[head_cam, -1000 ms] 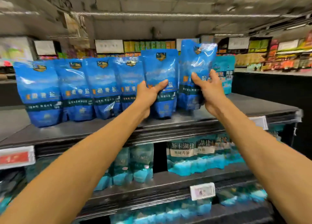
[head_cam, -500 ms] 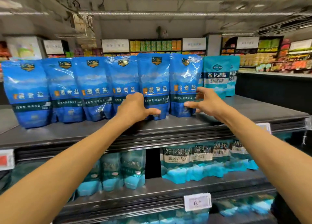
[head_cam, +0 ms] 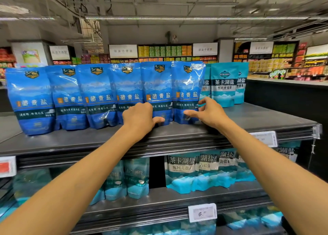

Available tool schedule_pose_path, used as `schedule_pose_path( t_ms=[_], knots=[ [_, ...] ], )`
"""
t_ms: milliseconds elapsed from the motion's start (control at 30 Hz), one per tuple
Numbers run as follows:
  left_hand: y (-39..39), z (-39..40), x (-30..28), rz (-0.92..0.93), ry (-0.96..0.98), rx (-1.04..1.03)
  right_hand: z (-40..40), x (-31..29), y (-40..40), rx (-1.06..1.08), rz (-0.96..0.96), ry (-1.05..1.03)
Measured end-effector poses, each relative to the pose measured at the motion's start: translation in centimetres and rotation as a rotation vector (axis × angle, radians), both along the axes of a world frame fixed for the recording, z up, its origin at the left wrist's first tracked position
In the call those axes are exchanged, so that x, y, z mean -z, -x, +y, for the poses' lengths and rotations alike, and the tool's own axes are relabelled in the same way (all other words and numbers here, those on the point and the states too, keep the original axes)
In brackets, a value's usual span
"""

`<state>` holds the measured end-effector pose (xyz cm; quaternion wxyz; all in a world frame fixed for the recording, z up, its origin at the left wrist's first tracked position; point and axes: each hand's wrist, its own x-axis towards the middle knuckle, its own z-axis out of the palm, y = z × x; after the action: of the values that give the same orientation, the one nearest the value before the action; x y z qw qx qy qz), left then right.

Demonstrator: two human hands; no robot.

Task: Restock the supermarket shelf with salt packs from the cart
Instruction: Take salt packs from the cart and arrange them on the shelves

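Salt packs, blue, upright on top shelf (head_cam: 248, 117).
Fifth pack (head_cam: 158, 85) touched by curled left hand (head_cam: 140, 118); sixth pack (head_cam: 187, 87) flanked by spread right hand (head_cam: 209, 113).

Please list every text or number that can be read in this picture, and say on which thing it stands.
"藏青盐": blue salt packs on the top shelf
"CAKA", "茶卡湖盐": teal salt pack on the same shelf
"茶卡湖盐": teal packs on the lower shelf
"6": price tag; its smaller digits are blurred
Hanging aisle signs: too blurred to read
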<state>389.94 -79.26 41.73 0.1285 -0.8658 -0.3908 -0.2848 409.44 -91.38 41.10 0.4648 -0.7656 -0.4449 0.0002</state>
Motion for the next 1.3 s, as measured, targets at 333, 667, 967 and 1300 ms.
schedule_pose_path(
  t_ms=[333, 667, 967, 1300],
  knots=[
    [2.7, -8.4, 1.8, -0.897, 0.326, 0.596, -13.7, 5.0, 0.7, 0.101, -0.258, -0.517],
    [-4.0, -22.1, 16.0, -0.769, 0.96, 0.976, -28.8, 18.4, 0.5, 0.322, 0.137, -0.537],
    [-10.5, -33.9, 32.2, 0.073, 1.515, 1.271, -44.3, 31.4, 7.4, 0.94, 0.362, -0.431],
    [-11.8, -50.2, 45.8, 0.731, 1.669, 1.082, -59.9, 47.8, 18.4, 1.636, 0.712, -0.436]
  ],
)
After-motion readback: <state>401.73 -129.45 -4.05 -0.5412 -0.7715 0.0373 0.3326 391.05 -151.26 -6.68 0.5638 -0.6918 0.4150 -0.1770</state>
